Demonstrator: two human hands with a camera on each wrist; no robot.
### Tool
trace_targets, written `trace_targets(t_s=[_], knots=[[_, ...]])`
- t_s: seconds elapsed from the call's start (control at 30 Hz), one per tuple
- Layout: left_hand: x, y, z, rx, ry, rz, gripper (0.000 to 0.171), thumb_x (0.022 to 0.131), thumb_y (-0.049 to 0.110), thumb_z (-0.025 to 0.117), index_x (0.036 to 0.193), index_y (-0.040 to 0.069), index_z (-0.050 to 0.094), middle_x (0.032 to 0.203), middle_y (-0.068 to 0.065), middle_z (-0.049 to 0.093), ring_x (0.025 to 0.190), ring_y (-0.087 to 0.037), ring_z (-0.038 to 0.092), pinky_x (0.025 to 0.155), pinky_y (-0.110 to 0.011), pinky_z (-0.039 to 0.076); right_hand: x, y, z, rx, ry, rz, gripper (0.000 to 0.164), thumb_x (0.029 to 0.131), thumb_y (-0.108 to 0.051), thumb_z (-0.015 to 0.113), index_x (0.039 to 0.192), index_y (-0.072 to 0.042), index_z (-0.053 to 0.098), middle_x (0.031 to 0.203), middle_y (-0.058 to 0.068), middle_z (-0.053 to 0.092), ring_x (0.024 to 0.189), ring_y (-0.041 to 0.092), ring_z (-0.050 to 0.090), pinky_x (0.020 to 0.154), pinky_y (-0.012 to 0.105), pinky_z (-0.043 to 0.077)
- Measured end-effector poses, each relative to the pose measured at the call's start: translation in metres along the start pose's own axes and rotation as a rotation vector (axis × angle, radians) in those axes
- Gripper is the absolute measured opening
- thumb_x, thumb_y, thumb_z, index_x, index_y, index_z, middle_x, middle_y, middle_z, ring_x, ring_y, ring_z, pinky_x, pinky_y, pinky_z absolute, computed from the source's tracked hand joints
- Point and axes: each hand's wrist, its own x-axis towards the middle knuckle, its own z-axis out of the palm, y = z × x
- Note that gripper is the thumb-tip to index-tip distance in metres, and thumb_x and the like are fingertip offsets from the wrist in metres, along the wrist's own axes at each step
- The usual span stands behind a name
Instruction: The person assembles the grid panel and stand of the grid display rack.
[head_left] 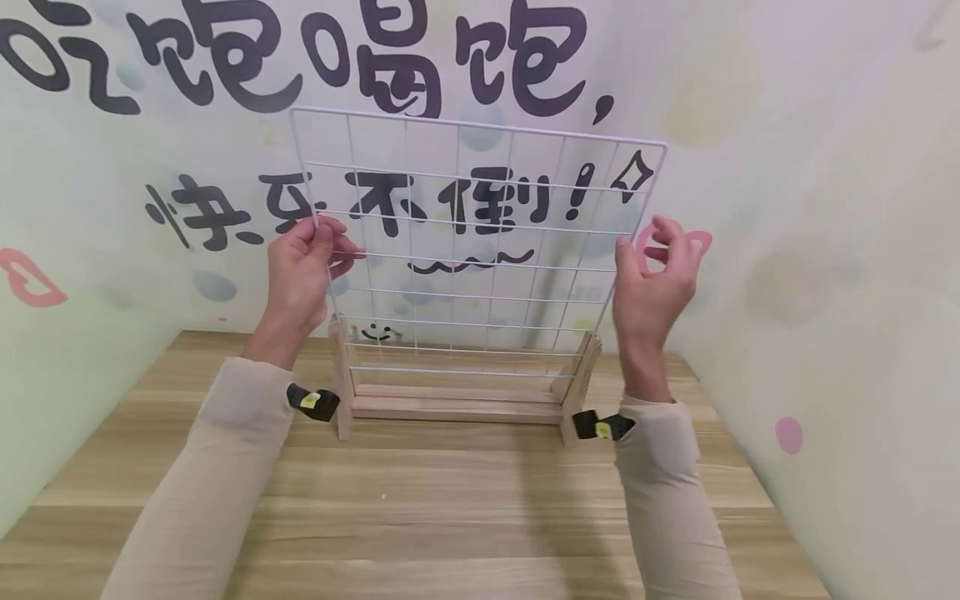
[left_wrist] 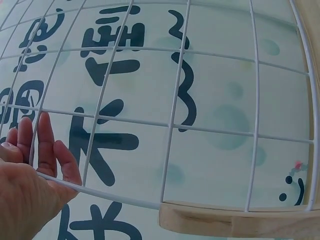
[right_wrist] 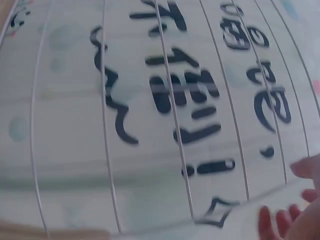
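A white wire grid panel (head_left: 480,223) leans back, its lower part between the two uprights of a wooden stand (head_left: 457,408). My left hand (head_left: 300,267) holds the panel's left edge, thumb on the near side. In the left wrist view, fingers of that hand (left_wrist: 37,170) reach behind the wires. Beside the panel's right edge is my right hand (head_left: 656,271), its fingers spread and loosely bent. The right wrist view shows this hand (right_wrist: 295,210) at the edge with no wire gripped; whether a fingertip touches it, I cannot tell.
The stand is on a wood-grain table (head_left: 420,517), near the back wall (head_left: 750,167) with black lettering. Side walls flank the table. Black straps with small yellow tags are at the left cuff (head_left: 247,396) and right cuff (head_left: 660,437).
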Motion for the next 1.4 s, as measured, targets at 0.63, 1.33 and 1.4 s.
trace_targets(t_s=[0.63,1.33,1.4], knots=[[-0.004,-0.012,-0.001,-0.035,-0.005,-0.006,0.015,0.099,0.018,0.056,0.092,0.009,0.065,0.074,0.002,0.071,0.076,-0.01,0.072,0.076,-0.02,0.058,0.012,0.036,-0.021,0.153,-0.262,0.132,0.02,0.092,-0.011,0.07,0.108,0.0,0.074,0.085,0.004,0.068,0.075,0.014,0.069,0.073,0.021,0.059],[-0.012,-0.037,-0.009,-0.05,0.017,-0.013,0.019,0.097,0.022,0.057,0.095,0.005,0.064,0.077,-0.001,0.07,0.078,-0.012,0.072,0.079,-0.02,0.059,-0.005,0.055,-0.017,0.168,-0.272,0.095,0.023,0.092,-0.013,0.07,0.109,0.004,0.073,0.083,0.0,0.069,0.074,0.011,0.069,0.077,0.02,0.058],[-0.012,-0.039,-0.01,-0.044,0.019,-0.012,0.018,0.097,0.023,0.057,0.094,0.006,0.064,0.078,-0.002,0.07,0.078,-0.012,0.072,0.079,-0.02,0.058,-0.006,0.057,-0.016,0.169,-0.268,0.085,0.023,0.092,-0.012,0.069,0.109,0.004,0.073,0.083,-0.001,0.069,0.074,0.011,0.069,0.076,0.02,0.059]])
